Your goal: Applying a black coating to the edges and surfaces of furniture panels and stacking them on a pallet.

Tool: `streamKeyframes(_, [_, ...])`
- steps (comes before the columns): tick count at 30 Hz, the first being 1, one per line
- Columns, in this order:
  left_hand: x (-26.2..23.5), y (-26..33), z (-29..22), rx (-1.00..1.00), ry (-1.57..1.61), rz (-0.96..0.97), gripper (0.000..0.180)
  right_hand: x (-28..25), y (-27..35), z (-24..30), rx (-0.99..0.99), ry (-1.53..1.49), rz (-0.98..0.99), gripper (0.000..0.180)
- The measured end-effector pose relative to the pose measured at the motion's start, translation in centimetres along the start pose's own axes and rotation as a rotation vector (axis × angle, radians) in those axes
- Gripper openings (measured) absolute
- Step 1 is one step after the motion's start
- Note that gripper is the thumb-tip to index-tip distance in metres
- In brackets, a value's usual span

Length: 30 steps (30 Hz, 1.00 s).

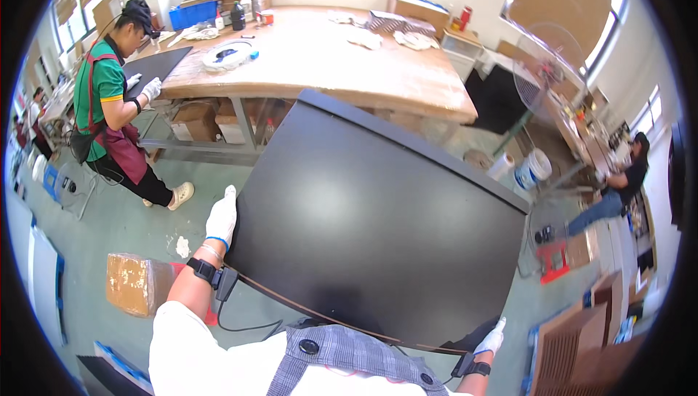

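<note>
A large flat black panel [378, 229] fills the space in front of me, tilted, with a raised strip [414, 145] along its far edge. My left hand [222, 218], in a white glove with a blue cuff, grips the panel's left side; its fingertips are partly hidden behind the edge. At the near right corner, my gloved right hand [492, 339] holds the panel's other side, and most of its fingers are out of sight. The panel's near edge shows a thin brown line and lies close to my body.
Beyond the panel stands a long wrapped worktable [320, 61] with bottles, cloths and a white ring-shaped item [225, 56]. A co-worker [109, 105] handles a dark board at its left end. A taped carton [138, 285], a white bucket [534, 168] and a standing fan [545, 69] are around.
</note>
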State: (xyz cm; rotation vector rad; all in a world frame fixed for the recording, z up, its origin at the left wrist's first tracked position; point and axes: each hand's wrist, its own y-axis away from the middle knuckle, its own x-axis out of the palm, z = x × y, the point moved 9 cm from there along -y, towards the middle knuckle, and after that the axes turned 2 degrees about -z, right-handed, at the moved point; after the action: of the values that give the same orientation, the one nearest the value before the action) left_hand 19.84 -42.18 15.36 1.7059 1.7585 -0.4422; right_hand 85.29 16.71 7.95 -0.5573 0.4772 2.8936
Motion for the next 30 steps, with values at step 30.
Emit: streamKeyframes(30, [21.9,-37.7,-11.1,-0.383,-0.039,-0.109,0.084,62.0,-22.3,33.1,-0.173,0.431,0.218,0.082])
